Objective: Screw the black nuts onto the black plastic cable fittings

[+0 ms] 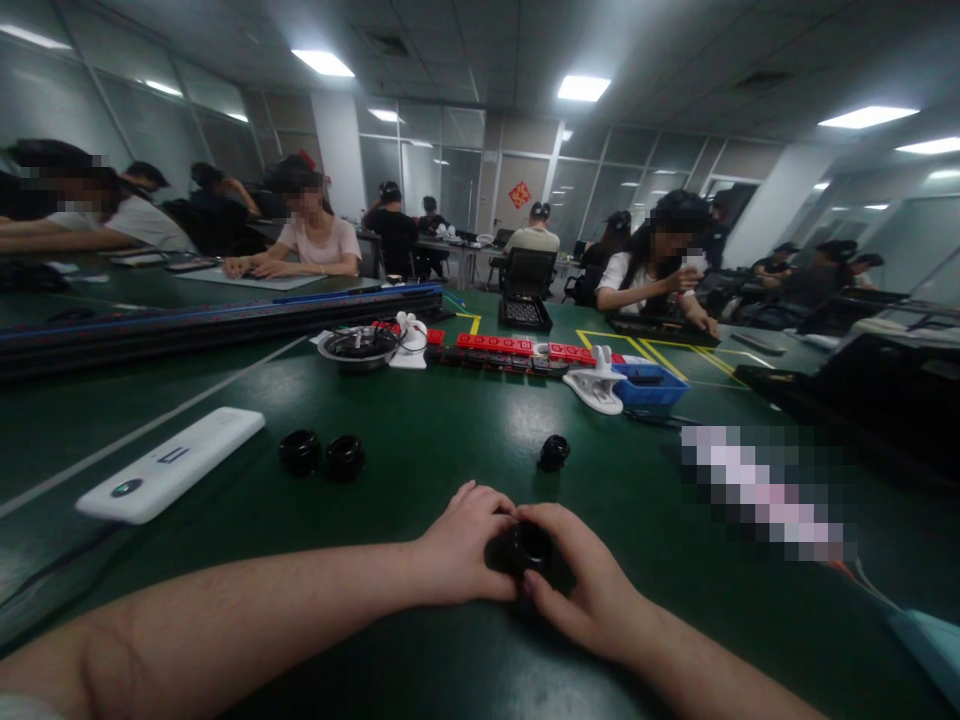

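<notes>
Both my hands meet low in the middle of the green table [420, 440]. My left hand [465, 545] and my right hand [581, 580] are each closed around one small black round part [525, 548], fingers curled on its sides. Two more black round parts [300, 451] [345, 457] lie side by side to the upper left, and a third black part [554, 452] lies just beyond my hands.
A white flat device [171, 463] lies at the left. Farther back are a metal bowl [358, 347] with black pieces, a row of red blocks [517, 347], a white clip [596, 385] and a blue tray [649, 385]. Other people sit at surrounding tables.
</notes>
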`<action>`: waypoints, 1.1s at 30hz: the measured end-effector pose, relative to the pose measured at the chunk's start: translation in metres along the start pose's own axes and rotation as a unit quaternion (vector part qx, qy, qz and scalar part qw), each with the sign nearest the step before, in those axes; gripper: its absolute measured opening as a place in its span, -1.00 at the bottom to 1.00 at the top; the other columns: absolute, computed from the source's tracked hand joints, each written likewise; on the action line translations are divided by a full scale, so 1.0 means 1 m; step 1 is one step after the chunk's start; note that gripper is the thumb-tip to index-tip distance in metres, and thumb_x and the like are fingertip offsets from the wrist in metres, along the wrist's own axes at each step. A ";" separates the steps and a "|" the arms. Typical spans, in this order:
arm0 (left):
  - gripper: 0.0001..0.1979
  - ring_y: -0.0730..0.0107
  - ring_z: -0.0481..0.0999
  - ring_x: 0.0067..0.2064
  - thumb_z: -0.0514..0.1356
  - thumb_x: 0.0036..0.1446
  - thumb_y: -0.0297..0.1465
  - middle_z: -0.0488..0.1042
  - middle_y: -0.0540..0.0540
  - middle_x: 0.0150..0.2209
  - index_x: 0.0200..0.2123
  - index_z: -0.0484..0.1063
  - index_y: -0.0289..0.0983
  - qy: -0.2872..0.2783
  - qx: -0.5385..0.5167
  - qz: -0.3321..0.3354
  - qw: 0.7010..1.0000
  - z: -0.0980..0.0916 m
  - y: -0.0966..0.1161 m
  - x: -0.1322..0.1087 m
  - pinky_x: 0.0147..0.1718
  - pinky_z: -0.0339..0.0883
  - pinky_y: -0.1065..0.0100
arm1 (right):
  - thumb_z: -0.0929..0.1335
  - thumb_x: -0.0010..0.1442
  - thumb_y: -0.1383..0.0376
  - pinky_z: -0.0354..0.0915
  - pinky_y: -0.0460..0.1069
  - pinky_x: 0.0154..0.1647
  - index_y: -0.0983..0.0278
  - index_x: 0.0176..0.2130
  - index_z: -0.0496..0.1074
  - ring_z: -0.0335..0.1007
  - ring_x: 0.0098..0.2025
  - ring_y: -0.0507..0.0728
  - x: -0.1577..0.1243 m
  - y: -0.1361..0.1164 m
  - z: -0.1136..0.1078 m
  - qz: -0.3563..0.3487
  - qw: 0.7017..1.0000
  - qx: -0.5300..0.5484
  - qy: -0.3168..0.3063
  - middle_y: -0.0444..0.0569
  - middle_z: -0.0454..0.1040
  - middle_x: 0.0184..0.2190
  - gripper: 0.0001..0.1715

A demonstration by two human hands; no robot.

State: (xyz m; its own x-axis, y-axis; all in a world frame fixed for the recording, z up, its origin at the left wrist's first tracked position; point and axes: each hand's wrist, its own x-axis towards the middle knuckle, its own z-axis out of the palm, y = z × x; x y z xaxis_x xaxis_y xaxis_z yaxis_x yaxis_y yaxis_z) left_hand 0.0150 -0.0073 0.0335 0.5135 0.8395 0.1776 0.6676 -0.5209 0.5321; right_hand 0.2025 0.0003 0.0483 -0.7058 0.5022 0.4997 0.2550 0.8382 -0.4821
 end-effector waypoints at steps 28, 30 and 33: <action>-0.47 0.11 0.24 -0.01 0.29 -0.17 -0.18 0.31 -0.12 -0.08 -0.09 0.36 -0.22 -0.012 0.010 0.008 1.000 0.001 -0.002 0.000 0.10 -0.14 -0.07 | 0.32 0.06 0.30 0.31 0.09 -0.12 0.24 0.07 0.08 0.32 -0.10 0.20 0.000 0.005 0.003 0.025 0.999 -0.035 0.020 0.10 0.35 -0.11 -0.40; -0.44 0.12 0.24 -0.01 0.30 -0.18 -0.20 0.31 -0.12 -0.09 -0.07 0.34 -0.22 -0.008 0.013 0.009 1.000 0.001 -0.001 0.000 0.10 -0.13 -0.05 | 0.28 0.07 0.35 0.30 0.08 -0.10 0.24 0.09 0.05 0.31 -0.08 0.19 -0.001 0.004 0.003 0.005 1.000 -0.026 0.016 0.10 0.33 -0.08 -0.40; -0.49 0.13 0.26 -0.03 0.31 -0.20 -0.18 0.32 -0.12 -0.12 -0.13 0.37 -0.24 -0.008 0.020 0.003 1.000 0.001 0.000 0.000 0.09 -0.10 -0.03 | 0.26 0.04 0.38 0.26 0.09 -0.03 0.28 0.14 -0.02 0.25 -0.01 0.20 0.000 0.001 0.002 -0.010 1.000 -0.012 -0.019 0.12 0.28 -0.01 -0.31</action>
State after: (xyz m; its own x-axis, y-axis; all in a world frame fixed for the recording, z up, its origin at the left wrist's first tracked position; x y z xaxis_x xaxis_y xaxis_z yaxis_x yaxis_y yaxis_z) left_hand 0.0151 -0.0076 0.0330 0.5253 0.8344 0.1671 0.6855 -0.5313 0.4979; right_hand 0.2017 0.0006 0.0468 -0.7357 0.4772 0.4806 0.2558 0.8529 -0.4552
